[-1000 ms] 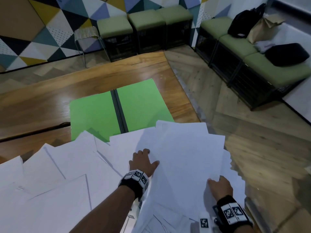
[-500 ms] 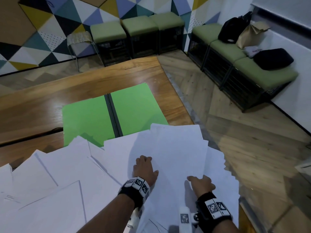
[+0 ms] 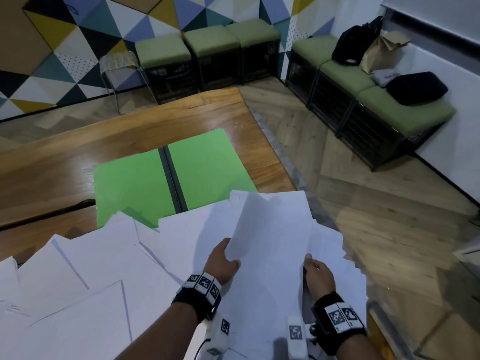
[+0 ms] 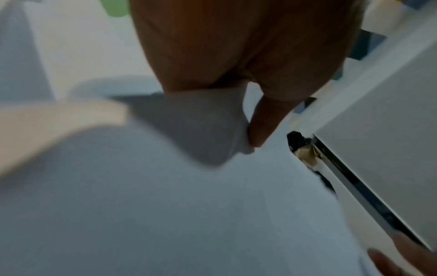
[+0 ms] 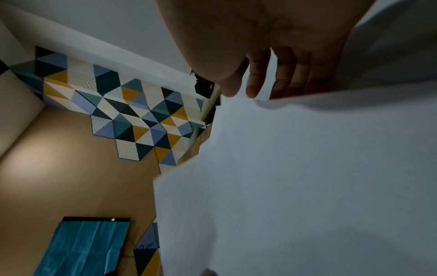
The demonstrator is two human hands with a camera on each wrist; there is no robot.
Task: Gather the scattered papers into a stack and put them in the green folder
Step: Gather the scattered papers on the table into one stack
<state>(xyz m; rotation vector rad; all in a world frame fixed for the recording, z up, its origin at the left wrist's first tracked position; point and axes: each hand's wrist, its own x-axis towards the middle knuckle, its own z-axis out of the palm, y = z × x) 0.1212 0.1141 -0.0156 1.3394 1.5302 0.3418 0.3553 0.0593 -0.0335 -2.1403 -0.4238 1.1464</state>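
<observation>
A bundle of white papers is lifted off the table at the near right, tilted up toward me. My left hand grips its left edge and my right hand grips its right edge. In the left wrist view the thumb of the left hand pinches a curled sheet. The right wrist view has the right hand with its fingers behind the papers. The green folder lies open and flat beyond the papers. More loose sheets are spread over the table to the left.
The wooden table ends at its right edge close to the bundle, with floor beyond. Green-cushioned stools and a bench with bags stand along the walls. A wire stool stands behind the table.
Both hands lay flat on the sheets before. Now they have closed on the side edges of a bundle and raised it off the table.
</observation>
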